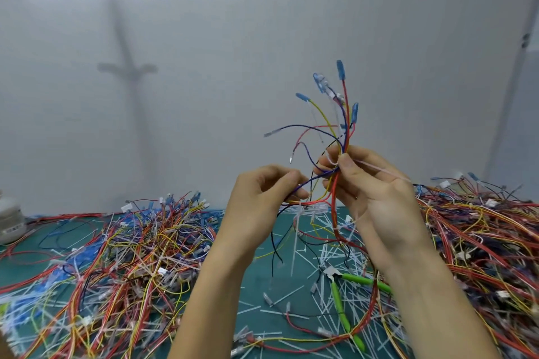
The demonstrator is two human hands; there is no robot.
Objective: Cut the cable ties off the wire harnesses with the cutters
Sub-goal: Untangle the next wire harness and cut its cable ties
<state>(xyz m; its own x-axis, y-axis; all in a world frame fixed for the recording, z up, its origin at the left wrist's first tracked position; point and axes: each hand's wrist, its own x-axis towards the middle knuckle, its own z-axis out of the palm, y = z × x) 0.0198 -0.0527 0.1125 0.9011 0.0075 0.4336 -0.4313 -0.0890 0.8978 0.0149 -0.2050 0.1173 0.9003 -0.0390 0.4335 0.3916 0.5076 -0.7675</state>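
The right hand (370, 192) pinches the wire harness (345, 131) at its cable tie (379, 171). The left hand (262, 198) curls its fingers (291, 177) round the lower wires. The cutters (337, 294) lie on the bench (256, 271) below the fingers.

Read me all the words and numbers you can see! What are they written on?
No words or numbers can be read here.
White tub at the left edge: its label has dark print, too blurred to read.
Cutters with green handles: no marking shows.
Wire bundle held by the left hand and right hand: no print shows.
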